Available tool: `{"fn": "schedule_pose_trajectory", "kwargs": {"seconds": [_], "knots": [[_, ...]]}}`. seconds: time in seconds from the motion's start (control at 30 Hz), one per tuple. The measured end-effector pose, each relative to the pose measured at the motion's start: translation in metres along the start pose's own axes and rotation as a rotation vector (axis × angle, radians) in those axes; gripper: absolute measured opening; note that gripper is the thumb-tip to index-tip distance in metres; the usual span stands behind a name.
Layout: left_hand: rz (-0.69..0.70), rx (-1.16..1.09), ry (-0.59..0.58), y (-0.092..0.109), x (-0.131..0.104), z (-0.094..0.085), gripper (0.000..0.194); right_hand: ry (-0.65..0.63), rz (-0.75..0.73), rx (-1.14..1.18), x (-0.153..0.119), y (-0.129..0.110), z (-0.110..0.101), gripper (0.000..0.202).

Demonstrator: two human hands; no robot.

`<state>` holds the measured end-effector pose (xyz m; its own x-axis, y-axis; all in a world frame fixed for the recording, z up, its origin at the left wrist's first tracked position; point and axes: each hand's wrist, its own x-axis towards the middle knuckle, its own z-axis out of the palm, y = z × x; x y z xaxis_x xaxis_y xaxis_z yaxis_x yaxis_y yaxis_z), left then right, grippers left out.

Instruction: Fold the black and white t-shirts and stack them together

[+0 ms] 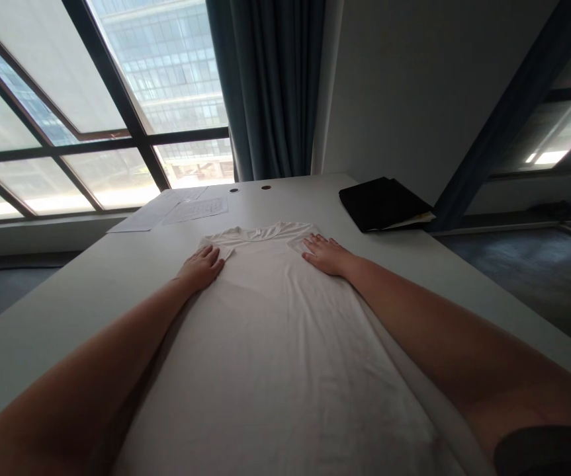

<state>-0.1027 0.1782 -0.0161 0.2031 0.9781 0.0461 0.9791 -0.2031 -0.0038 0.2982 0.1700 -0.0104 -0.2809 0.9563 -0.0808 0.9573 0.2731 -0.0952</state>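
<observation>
A white T-shirt [270,330] lies spread on the white table, its neckline at the far end and its body reaching toward me. Soft wrinkles run down its right half. On the left sleeve area near the shoulder rests my left hand [202,266], palm down with the fingers stretched out. My right hand [329,255] lies flat on the opposite shoulder and sleeve, fingers spread. Both hands press on the cloth without gripping it. Parts of the sleeves are hidden under the hands.
The white table [131,264] extends around the shirt. Printed papers [196,209] lie at the back left, and a black folder [384,203] with papers inside sits at the back right. Behind the table hang a dark blue curtain [270,86] and windows [180,73].
</observation>
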Motion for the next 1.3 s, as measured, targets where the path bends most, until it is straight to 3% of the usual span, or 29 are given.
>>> {"fn": "schedule_pose_trajectory", "kwargs": {"seconds": [0.2, 0.37, 0.47, 0.6, 0.7, 0.8, 0.9, 1.03, 1.3], "knots": [[0.023, -0.002, -0.016, -0.005, 0.016, 0.002, 0.067, -0.001, 0.046, 0.003, 0.007, 0.006, 0.002, 0.077], [-0.029, 0.011, 0.087, 0.004, 0.007, -0.006, 0.062, 0.066, 0.033, -0.006, 0.003, 0.008, 0.001, 0.073], [-0.05, 0.042, 0.132, 0.013, -0.023, -0.011, 0.06, 0.165, -0.009, -0.053, -0.007, 0.005, -0.002, 0.071], [-0.008, 0.042, 0.092, 0.017, -0.089, -0.01, 0.064, 0.19, -0.15, -0.105, -0.033, -0.01, -0.004, 0.072], [-0.019, 0.008, 0.087, 0.017, -0.145, -0.005, 0.069, 0.132, -0.235, -0.091, -0.065, -0.029, 0.002, 0.073], [0.107, -0.005, 0.084, 0.018, -0.197, 0.003, 0.068, 0.07, -0.298, -0.02, -0.106, -0.047, 0.012, 0.072], [0.164, -0.011, 0.073, 0.018, -0.234, 0.007, 0.069, 0.059, -0.344, 0.03, -0.144, -0.056, 0.02, 0.071], [0.153, -0.012, 0.065, 0.015, -0.254, 0.003, 0.068, 0.042, -0.316, 0.053, -0.173, -0.054, 0.02, 0.07], [0.181, -0.043, 0.045, 0.005, -0.275, -0.003, 0.069, 0.035, -0.274, 0.042, -0.196, -0.058, 0.019, 0.069]]}}
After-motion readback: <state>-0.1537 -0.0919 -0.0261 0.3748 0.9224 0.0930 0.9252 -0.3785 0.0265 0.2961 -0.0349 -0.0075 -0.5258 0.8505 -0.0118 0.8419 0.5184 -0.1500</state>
